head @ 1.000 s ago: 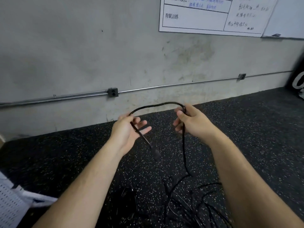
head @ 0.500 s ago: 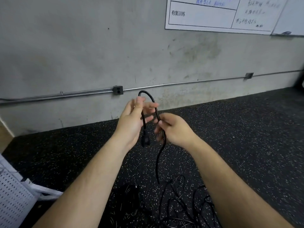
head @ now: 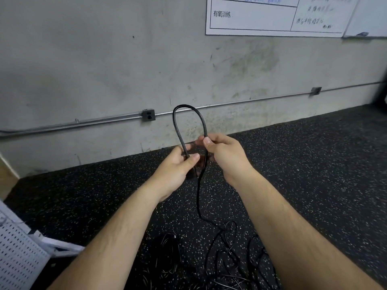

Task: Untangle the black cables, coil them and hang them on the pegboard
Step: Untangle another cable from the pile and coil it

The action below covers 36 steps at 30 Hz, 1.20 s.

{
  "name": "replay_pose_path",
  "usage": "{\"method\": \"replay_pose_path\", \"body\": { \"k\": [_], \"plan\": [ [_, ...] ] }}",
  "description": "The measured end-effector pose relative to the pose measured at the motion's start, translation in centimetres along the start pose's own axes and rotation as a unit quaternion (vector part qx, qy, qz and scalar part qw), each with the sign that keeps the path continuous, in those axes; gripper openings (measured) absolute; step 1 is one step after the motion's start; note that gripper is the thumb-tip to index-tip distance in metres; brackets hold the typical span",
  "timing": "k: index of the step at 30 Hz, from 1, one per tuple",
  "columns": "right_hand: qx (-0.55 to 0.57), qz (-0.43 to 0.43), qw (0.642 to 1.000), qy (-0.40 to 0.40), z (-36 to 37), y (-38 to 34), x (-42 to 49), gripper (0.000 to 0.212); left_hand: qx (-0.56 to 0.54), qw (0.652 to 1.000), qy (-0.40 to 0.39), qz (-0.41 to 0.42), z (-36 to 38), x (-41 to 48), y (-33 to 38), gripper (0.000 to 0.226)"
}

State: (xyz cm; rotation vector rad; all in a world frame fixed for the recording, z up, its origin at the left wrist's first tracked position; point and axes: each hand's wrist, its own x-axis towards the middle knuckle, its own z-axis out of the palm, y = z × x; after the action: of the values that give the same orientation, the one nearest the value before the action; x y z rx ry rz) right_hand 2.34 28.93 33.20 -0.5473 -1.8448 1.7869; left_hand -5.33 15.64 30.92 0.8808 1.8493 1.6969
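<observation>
Black rubber floor [head: 314,164] is bearing the pegboard [head: 18,254] at near left and the tangle [head: 230,258] near centre. One cable [head: 198,197] is rising from the tangle into an upright loop, the left hand [head: 176,172] pinching its plug-end leg, the right hand [head: 226,155] pinching the leg just right.

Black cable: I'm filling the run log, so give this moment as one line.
stage: first loop; left hand: grips black cable; right hand: pinches black cable; tangle: on floor
</observation>
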Motion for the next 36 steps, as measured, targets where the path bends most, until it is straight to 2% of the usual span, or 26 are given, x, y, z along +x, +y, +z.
{"method": "replay_pose_path", "body": {
  "k": [4,6,8,10,12,15,17,20,24,27,30,33,36],
  "plan": [
    [0.009,0.008,1.000,-0.023,0.3,0.0,-0.4,0.018,0.064,0.998,-0.009,-0.009,0.1,-0.4,0.1,0.016],
    [0.002,0.007,1.000,-0.026,0.7,0.9,-0.6,0.025,0.062,0.998,0.018,0.000,-0.4,-0.3,0.2,0.015],
    [-0.021,0.042,0.998,-0.048,0.9,2.6,-0.5,0.034,0.038,0.998,0.054,0.001,-0.9,-0.4,0.7,0.019],
    [-0.096,0.071,0.983,-0.139,1.1,4.9,-0.9,0.034,-0.015,0.997,0.080,0.001,-1.5,-0.6,1.4,0.019],
    [-0.190,0.095,0.948,-0.237,1.2,7.4,-1.9,0.035,-0.020,0.995,0.099,0.013,-2.2,-0.9,2.0,0.017],
    [-0.249,0.151,0.896,-0.334,1.3,9.8,-3.8,0.033,-0.050,0.992,0.110,0.026,-3.3,-1.2,2.5,0.016],
    [-0.313,0.147,0.874,-0.340,0.9,10.4,-4.0,0.038,-0.064,0.991,0.112,0.021,-4.0,-1.3,2.7,0.017],
    [-0.430,0.117,0.845,-0.295,0.1,9.4,-3.3,0.037,-0.073,0.994,0.087,-0.007,-5.1,-1.6,2.7,0.017],
    [-0.527,0.132,0.798,-0.261,-2.0,6.8,-1.8,0.034,-0.011,0.999,0.028,-0.025,-6.4,-1.7,2.3,0.019],
    [-0.538,0.120,0.802,-0.232,-3.2,5.3,-0.9,0.041,0.046,0.998,0.038,-0.032,-6.4,-1.5,1.7,0.020],
    [-0.501,0.093,0.840,-0.186,-3.3,3.9,-0.2,0.045,0.114,0.991,0.064,-0.038,-6.2,-1.1,0.6,0.018],
    [-0.444,0.077,0.876,-0.172,-2.7,2.0,0.2,0.028,0.175,0.979,0.095,-0.037,-5.8,-0.6,-0.2,0.015],
    [-0.423,0.053,0.876,-0.223,-2.2,0.0,-0.1,0.012,0.219,0.969,0.111,-0.039,-5.5,-0.2,-0.4,0.018]
  ]
}}
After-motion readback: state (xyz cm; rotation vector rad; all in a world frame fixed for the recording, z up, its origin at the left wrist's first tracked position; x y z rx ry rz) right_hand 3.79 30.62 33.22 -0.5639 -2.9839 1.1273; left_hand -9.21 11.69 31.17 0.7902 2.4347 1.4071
